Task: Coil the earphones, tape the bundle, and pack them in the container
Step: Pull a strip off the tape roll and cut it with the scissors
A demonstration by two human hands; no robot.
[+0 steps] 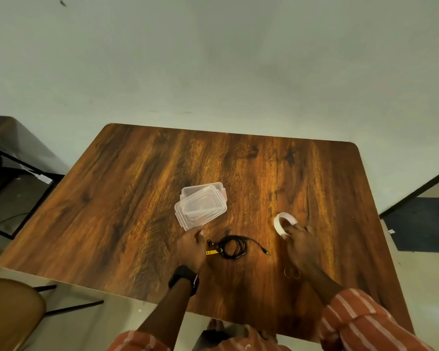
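A brown chair seat [9, 307] is showing at the lower left, just off the near left corner of the wooden bench [127, 203], whose left half is lying bare out to its edge. Near the middle, a clear plastic container [200, 205] is sitting with its lid askew on top, well in from every edge. Just nearer, the left hand [191, 248], with a black watch [184, 279] on the wrist, is hovering beside the container's near corner with its grip loosely curled; I cannot tell whether it is touching anything. To its right the black earphones [232, 247] are lying coiled on the bench, 1 plug end trailing right, a yellow tag [211, 252] at the coil's left. Further right, the right hand [300, 245] is pinching a white tape roll [284, 224], grip clamped on its rim. Scissors [292, 272] are lying partly under that forearm. Beyond, open wood is running to the rounded far right corner.
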